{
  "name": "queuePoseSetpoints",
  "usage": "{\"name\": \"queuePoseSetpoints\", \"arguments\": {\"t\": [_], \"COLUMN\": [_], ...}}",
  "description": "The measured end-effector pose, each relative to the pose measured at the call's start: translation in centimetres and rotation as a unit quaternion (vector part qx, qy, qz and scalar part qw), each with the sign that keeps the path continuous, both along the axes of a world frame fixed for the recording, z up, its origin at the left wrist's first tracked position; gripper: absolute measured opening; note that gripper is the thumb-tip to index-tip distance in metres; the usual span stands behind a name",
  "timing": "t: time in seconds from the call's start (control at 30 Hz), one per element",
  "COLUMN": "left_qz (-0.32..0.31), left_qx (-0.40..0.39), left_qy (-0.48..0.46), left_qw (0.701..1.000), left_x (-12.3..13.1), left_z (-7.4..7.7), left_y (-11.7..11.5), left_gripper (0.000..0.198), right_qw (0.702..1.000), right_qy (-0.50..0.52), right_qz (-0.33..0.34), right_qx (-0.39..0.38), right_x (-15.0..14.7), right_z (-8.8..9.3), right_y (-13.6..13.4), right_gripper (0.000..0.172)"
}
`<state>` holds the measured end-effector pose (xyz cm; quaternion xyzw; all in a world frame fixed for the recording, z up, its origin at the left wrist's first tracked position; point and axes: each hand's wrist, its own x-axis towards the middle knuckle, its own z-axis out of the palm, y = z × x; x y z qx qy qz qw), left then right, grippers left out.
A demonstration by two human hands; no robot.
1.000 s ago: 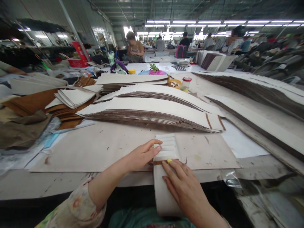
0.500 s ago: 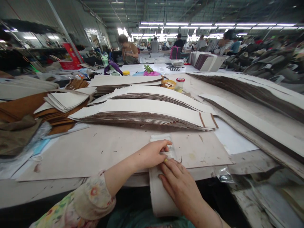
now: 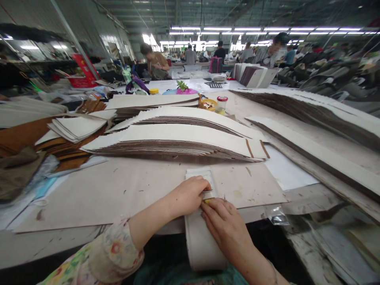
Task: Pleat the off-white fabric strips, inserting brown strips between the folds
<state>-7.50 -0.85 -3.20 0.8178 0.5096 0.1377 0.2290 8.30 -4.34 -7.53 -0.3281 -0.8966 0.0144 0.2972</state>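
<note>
A pale strip lies over the near table edge and hangs down in a curve toward my lap. Its far end, which looks layered, rests on the beige sheet. My left hand is on that far part with its fingers curled together; whatever is between the fingertips is too small to tell. Just nearer and to the right, my right hand presses on the strip's right side, fingers together, with a bit of yellow at the fingertips. The two hands nearly touch.
Fanned stacks of white-topped strips lie beyond my hands. More long strips are on the right. Brown and white pieces are piled at left. A red-lidded jar stands farther back. People work in the background.
My left hand's fingers have curled down onto the strip, where they were raised and more spread before. My right hand has barely moved. The whole view has shifted slightly.
</note>
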Motion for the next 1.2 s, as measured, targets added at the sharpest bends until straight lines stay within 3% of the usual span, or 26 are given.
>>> {"name": "queuePoseSetpoints", "arguments": {"t": [0.33,0.53,0.67,0.77,0.9,1.07,1.2], "left_qz": [-0.023,-0.036,-0.028,-0.014,0.028,0.072,0.085], "left_qx": [0.025,0.061,0.074,0.074,0.061,0.031,0.014], "left_qy": [0.026,0.108,0.147,0.123,0.052,-0.015,-0.039], "left_qw": [0.999,0.992,0.986,0.990,0.996,0.997,0.996], "left_x": [0.1,0.6,0.8,0.5,-0.3,-2.2,-3.0], "left_z": [-0.3,-0.2,-0.2,-0.4,-0.8,-0.5,-0.2], "left_y": [-0.7,-1.7,-2.1,-2.2,-2.1,-2.6,-3.0], "left_gripper": [0.025,0.023,0.018,0.019,0.016,0.015,0.017], "right_qw": [1.000,0.998,0.996,0.995,0.996,0.994,0.987], "right_qy": [0.019,0.029,0.049,0.054,0.046,0.009,-0.038], "right_qz": [-0.002,0.015,-0.025,-0.046,-0.011,0.021,0.053], "right_qx": [-0.021,-0.052,-0.074,-0.065,-0.073,-0.108,-0.148], "right_x": [0.0,0.1,0.4,0.5,0.5,0.5,0.1], "right_z": [-0.1,0.0,0.2,0.3,0.1,0.3,1.8], "right_y": [0.0,0.3,1.2,2.3,3.3,3.7,4.2], "right_gripper": [0.024,0.019,0.010,0.018,0.038,0.038,0.032]}}
